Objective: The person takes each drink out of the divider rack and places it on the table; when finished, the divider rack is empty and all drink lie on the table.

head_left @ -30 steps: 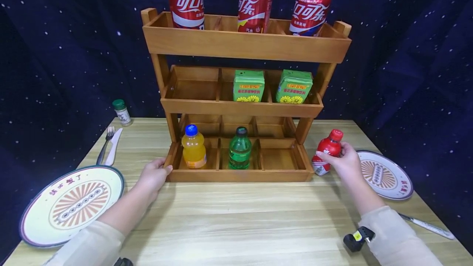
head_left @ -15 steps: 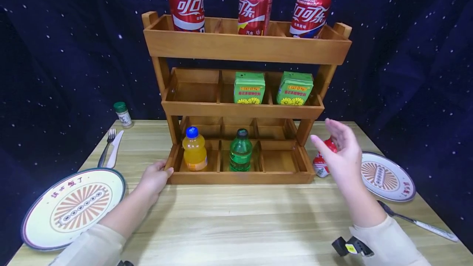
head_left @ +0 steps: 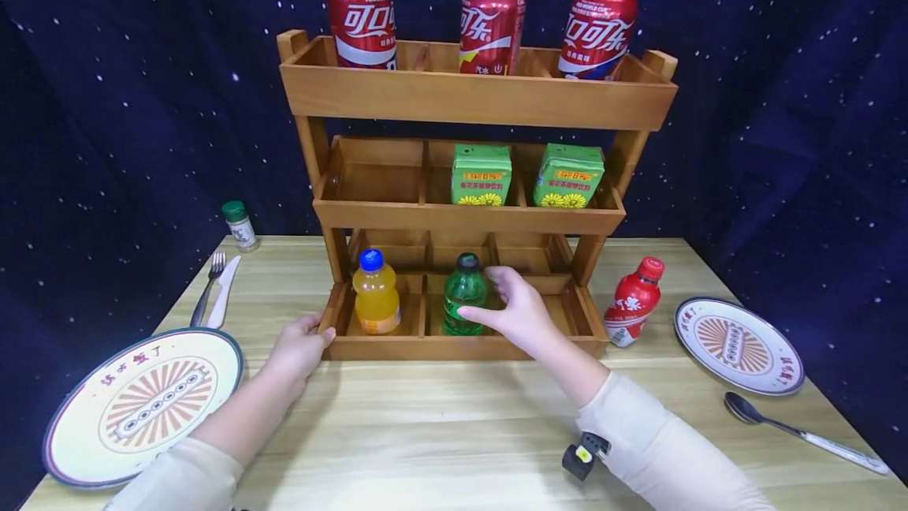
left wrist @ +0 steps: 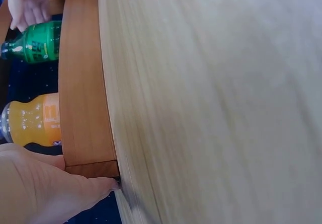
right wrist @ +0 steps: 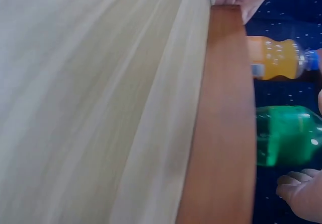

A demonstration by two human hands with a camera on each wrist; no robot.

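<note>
A three-tier wooden rack (head_left: 454, 349) stands on the table. My left hand (head_left: 294, 347) grips the bottom tier's front left corner, thumb on the front in the left wrist view. My right hand (head_left: 523, 312) is at the green bottle (head_left: 463, 284) in the bottom tier's middle compartment. Its thumb is in front of the bottle and its fingers are on the right side. In the right wrist view, the fingers (right wrist: 304, 196) are apart from the green bottle. An orange-drink bottle (head_left: 377, 300) with a blue cap stands in the left compartment. A red bottle (head_left: 633, 302) stands right of the rack.
Three red cola cans (head_left: 492, 26) are on the top tier, and two green drink cartons (head_left: 482, 176) on the middle one. Plates (head_left: 156, 408) lie at both sides. A fork (head_left: 208, 290), knife (head_left: 225, 290), shaker (head_left: 240, 227) and spoon (head_left: 801, 432) lie or stand around.
My right hand has let go of the red bottle, which stays beside the rack, and moved left to the green bottle. My left hand has stayed at the rack's corner.
</note>
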